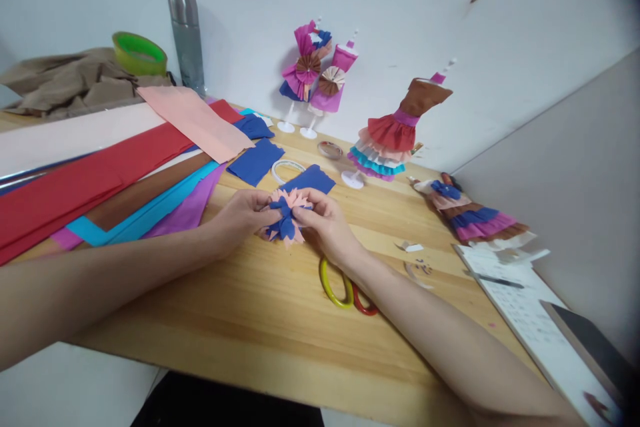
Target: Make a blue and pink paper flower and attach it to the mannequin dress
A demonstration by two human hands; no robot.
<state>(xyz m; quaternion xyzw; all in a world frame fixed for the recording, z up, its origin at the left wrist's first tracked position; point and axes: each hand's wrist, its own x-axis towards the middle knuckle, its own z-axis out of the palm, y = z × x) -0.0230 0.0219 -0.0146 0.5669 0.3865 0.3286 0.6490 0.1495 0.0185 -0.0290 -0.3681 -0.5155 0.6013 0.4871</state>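
A paper flower with jagged blue and peach petals is held between both hands over the wooden table. My left hand pinches its left side, thumb on the blue petals. From the right, my right hand grips the flower's edge, its thumb near the centre. Just behind lie a blue paper piece, a second blue piece and a white tape roll. Scissors with a yellow and a red handle loop lie partly under my right forearm, their blades hidden.
Coloured crepe paper strips cover the table's left side. Small dress forms in paper dresses stand along the wall. A doll lies at the right, near a white sheet with a pen. A bottle and green tape roll stand back left.
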